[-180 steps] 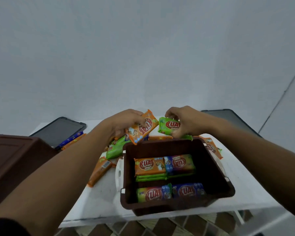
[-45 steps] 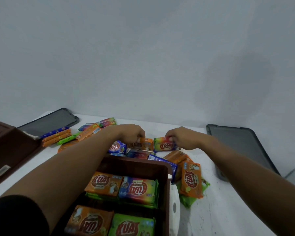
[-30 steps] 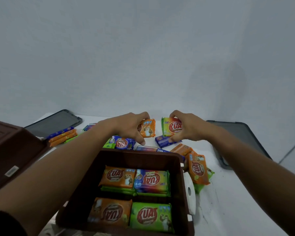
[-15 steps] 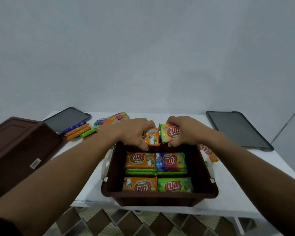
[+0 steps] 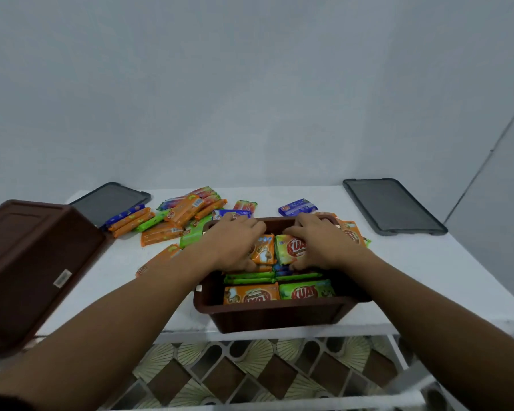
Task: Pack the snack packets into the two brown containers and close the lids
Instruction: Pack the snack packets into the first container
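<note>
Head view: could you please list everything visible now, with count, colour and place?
open container: one, brown, table's near edge, centre
second container: one, brown, tilted, far left
packed packets: several, orange and green, inside open container
loose packets: many, orange, green, blue, on table behind open container
left panel: one, dark grey, flat, far left corner
right panel: one, dark grey, flat, far right corner
table: one, white
floor: brown-cream tiles, below
left hand: holds orange packet over container's back row
right hand: holds green packet beside it
</note>
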Motion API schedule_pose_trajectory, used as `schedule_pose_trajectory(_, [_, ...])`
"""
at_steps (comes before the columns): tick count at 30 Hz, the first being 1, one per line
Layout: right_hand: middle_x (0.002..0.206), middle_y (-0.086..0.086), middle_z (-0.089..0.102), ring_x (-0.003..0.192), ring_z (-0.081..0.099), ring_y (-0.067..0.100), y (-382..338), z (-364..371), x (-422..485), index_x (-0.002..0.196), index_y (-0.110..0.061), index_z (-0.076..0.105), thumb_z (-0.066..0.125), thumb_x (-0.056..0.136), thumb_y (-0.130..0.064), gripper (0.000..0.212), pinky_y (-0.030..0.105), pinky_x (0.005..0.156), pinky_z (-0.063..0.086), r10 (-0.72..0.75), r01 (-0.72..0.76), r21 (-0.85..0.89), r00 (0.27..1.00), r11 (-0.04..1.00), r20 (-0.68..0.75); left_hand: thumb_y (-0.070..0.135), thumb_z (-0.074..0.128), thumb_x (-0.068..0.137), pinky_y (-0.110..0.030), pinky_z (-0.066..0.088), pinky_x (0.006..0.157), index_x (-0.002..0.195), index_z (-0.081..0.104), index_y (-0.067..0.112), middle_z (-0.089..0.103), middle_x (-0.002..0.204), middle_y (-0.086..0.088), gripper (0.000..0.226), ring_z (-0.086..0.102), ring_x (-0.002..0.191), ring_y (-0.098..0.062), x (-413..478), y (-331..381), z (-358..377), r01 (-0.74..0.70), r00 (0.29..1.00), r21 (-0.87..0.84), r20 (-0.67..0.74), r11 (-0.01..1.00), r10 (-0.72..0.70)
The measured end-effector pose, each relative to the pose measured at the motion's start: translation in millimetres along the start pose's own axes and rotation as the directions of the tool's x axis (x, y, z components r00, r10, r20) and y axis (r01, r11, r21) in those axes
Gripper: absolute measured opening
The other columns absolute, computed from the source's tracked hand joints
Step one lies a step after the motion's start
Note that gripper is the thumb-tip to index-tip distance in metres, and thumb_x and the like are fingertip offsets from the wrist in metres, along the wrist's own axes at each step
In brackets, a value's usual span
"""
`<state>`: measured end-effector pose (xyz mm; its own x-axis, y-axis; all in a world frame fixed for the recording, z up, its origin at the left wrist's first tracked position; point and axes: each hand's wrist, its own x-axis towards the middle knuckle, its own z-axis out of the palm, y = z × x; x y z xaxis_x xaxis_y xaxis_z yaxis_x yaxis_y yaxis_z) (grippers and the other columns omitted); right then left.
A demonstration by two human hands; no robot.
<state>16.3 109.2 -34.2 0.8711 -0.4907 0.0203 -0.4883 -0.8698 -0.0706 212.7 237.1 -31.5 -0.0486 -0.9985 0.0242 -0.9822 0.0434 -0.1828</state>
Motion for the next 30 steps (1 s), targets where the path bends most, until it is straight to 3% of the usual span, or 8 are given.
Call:
schedule_pose_trajectory(6, [0.135, -0.003, 0.049, 0.125, 0.044, 0.019, -6.1, 7.9, 3.5, 0.142, -0.032, 0.045, 0.076, 0.070, -0.061, 0.084, 0.041, 0.104, 0.038, -0.031, 0.030, -0.033, 0.999, 0.999, -0.014, 0.062, 0.069, 0.081, -0.045, 0.036, 0.110, 0.136, 0.042, 0.022, 0.050, 0.138, -0.001, 0.073, 0.049, 0.128, -0.023, -0.9, 1.7, 7.5, -0.011, 0.999, 0.032, -0.036, 0.999, 0.013])
schedule_pose_trajectory(11, [0.132, -0.005, 0.049, 0.123, 0.042, 0.017, -4.1, 9.8, 6.8, 0.134, -0.032, 0.048, 0.075, 0.067, -0.068, 0.081, 0.039, 0.103, 0.038, -0.029, 0.029, -0.030, 1.000, 0.999, -0.011, 0.062, 0.072, 0.080, -0.041, 0.043, 0.104, 0.134, 0.049, 0.019, 0.050, 0.132, -0.005, 0.073, 0.046, 0.122, -0.025, -2.9, 1.4, 6.3, -0.023, 0.996, 0.064, -0.082, 0.998, 0.028])
schedule_pose_trajectory(17, [0.128, -0.005, 0.046, 0.123, 0.038, 0.019, -2.9, 10.2, 7.1, 0.126, -0.036, 0.053, 0.074, 0.069, -0.068, 0.068, 0.043, 0.108, 0.030, -0.020, 0.020, -0.007, 1.000, 1.000, 0.007, 0.067, 0.070, 0.078, -0.042, 0.041, 0.107, 0.135, 0.048, 0.020, 0.050, 0.133, -0.003, 0.078, 0.045, 0.124, -0.024, -3.4, 0.0, 8.4, -0.020, 0.998, 0.067, -0.049, 0.998, 0.024])
schedule_pose_trajectory(24, [0.127, -0.008, 0.047, 0.125, 0.030, 0.017, -4.4, 4.2, 4.7, 0.125, -0.038, 0.062, 0.072, 0.077, -0.054, 0.052, 0.045, 0.111, 0.021, 0.000, -0.004, 0.059, 0.998, 0.998, 0.065, 0.059, 0.061, 0.081, -0.042, 0.035, 0.097, 0.103, 0.053, 0.029, 0.047, 0.110, 0.004, 0.038, 0.043, 0.109, -0.020, -6.4, -2.3, 2.0, -0.044, 0.999, -0.052, 0.011, 0.998, 0.045])
schedule_pose_trajectory(30, [0.125, -0.010, 0.051, 0.122, 0.034, 0.016, -3.2, 5.4, 5.8, 0.117, -0.037, 0.069, 0.074, 0.081, -0.052, 0.039, 0.046, 0.110, 0.023, -0.020, 0.021, 0.100, 1.000, 0.995, -0.006, 0.049, 0.066, 0.088, -0.038, 0.030, 0.095, 0.093, 0.066, 0.034, 0.050, 0.105, 0.009, 0.017, 0.044, 0.109, -0.016, -4.4, -6.2, 5.1, -0.028, 0.999, -0.172, -0.035, 0.985, 0.022])
